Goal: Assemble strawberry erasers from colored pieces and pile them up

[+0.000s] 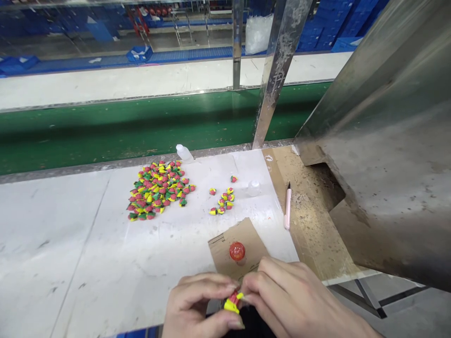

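Sitting between fingers [210, 287], yellow-red piece [231, 304]

Open passage left, walled in right.
Bare white tabletop [38, 263] left of the red-yellow-green pile [162, 190]; narrow gap between pile and small cluster [224, 196]. Metal panel [398, 141] blocks right; slanted post [273, 77], white bottle [183, 152] at far edge.

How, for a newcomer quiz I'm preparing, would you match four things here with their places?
1. Pink pen-like tool
2. Red round piece
3. Large pile
4. Yellow-and-red piece

A. On the cardboard piece
B. Held between left hand and right hand
C. Farthest right of the four
D. Farthest left of the four

Pairs: 1-C, 2-A, 3-D, 4-B
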Demonstrator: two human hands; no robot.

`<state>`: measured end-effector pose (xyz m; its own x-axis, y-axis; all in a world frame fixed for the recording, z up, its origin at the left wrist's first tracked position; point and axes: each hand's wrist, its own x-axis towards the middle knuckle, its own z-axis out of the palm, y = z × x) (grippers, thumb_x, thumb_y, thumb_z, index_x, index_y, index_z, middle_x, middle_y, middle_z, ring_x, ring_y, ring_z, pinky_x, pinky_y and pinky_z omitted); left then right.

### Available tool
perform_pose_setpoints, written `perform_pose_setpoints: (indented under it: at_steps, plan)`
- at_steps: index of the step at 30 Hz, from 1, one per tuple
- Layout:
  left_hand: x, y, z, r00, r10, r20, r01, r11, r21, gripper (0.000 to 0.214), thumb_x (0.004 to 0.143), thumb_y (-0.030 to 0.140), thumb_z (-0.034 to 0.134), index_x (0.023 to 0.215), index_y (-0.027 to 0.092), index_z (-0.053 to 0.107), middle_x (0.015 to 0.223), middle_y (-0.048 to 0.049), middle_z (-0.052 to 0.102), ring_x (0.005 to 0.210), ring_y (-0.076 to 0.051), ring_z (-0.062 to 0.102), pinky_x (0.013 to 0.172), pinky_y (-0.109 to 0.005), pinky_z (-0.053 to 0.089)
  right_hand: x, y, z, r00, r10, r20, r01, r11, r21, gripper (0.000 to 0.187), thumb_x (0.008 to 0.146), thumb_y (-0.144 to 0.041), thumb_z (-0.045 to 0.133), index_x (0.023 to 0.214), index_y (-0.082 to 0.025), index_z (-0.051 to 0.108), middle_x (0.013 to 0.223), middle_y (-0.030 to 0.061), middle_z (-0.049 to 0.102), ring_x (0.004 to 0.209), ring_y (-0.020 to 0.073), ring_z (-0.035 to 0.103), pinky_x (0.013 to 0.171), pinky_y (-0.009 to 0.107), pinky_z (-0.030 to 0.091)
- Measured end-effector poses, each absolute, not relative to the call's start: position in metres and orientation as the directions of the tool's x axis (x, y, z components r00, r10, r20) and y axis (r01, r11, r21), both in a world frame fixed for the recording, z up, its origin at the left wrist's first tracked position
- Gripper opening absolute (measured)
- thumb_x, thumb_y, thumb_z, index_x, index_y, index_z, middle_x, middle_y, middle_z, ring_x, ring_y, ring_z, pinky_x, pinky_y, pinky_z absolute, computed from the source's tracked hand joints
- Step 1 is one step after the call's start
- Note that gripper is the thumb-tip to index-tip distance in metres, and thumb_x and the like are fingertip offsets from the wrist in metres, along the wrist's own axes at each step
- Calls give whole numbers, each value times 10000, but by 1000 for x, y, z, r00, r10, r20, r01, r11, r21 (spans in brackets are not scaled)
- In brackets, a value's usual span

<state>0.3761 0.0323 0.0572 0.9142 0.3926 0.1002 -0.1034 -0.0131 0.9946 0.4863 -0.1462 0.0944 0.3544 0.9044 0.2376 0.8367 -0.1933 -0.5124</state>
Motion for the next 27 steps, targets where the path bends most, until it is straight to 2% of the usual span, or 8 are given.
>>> perform_pose_setpoints:
  at_steps: [7,11,17,23,27]
  plan:
    - [374,30,55,913,396,95,-103,-1,995,257,705,433,959,948,442,876,764,-15,875,613,-213,829,588,-227,677,486,-147,93,354,906,232,832,-192,-520,426,1172,-250,243,958,-193,606,796,3,627,650,152,610,538,323,369]
    - [373,32,54,926,370,69,-86,28,996,252,699,417,966,937,420,883,759,-31,874,589,-225,820,567,-250,677,487,-148,96,380,900,213,798,-202,-569,447,1177,-265,220,976,-196,614,818,0,651,634,143,607,568,303,411]
    - [369,31,49,936,347,60,-113,134,985,280,689,351,982,953,367,891,779,-61,874,523,-217,787,573,-296,687,487,-150,99,391,904,173,757,-208,-619,387,1167,-260,306,978,-200,639,848,6,670,653,145,624,595,282,447]
    - [372,32,47,940,313,137,-175,94,980,316,708,349,974,1010,360,880,821,-44,883,663,-202,834,637,-199,667,487,-153,105,355,922,153,771,-197,-606,425,1172,-275,274,976,-193,642,841,6,659,698,154,644,615,290,453]
    - [376,32,49,948,267,172,-195,63,979,338,740,349,955,1065,377,868,822,-47,884,644,-193,831,660,-190,660,488,-152,108,299,940,163,819,-165,-549,473,1176,-275,229,956,-188,639,797,1,631,684,160,628,590,307,425]
